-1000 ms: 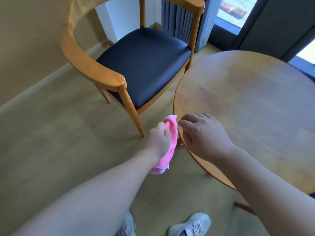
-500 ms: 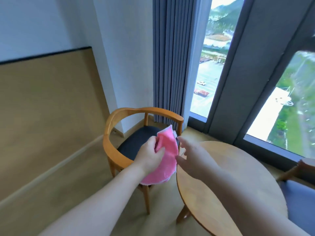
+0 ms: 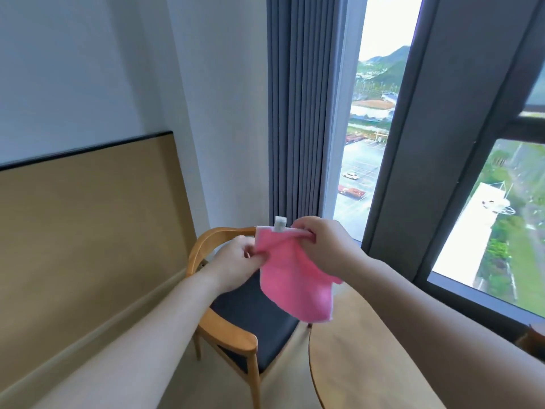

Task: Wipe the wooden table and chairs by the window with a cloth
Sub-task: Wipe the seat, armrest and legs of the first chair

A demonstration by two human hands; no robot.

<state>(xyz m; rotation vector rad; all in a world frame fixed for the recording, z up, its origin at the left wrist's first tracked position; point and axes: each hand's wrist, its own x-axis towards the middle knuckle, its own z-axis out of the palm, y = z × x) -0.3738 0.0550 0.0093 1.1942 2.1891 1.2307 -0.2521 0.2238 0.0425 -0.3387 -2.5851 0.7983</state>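
Note:
A pink cloth (image 3: 292,281) with a small white tag hangs spread in the air in front of me. My left hand (image 3: 236,264) pinches its left edge, and my right hand (image 3: 321,246) pinches its top right corner. Below the cloth stands a wooden armchair (image 3: 224,338) with a curved back and a dark seat. The round wooden table (image 3: 348,364) shows at the lower right, partly hidden by my right forearm.
A grey curtain (image 3: 298,113) hangs behind the chair beside a tall window (image 3: 362,160) with a dark frame. A tan wall panel (image 3: 88,225) runs along the left. The edge of a second chair (image 3: 535,339) peeks in at the far right.
The view has risen from the floor to the window. The cloth, bunched in my left hand before, is lifted and spread out, with my right hand now holding it too.

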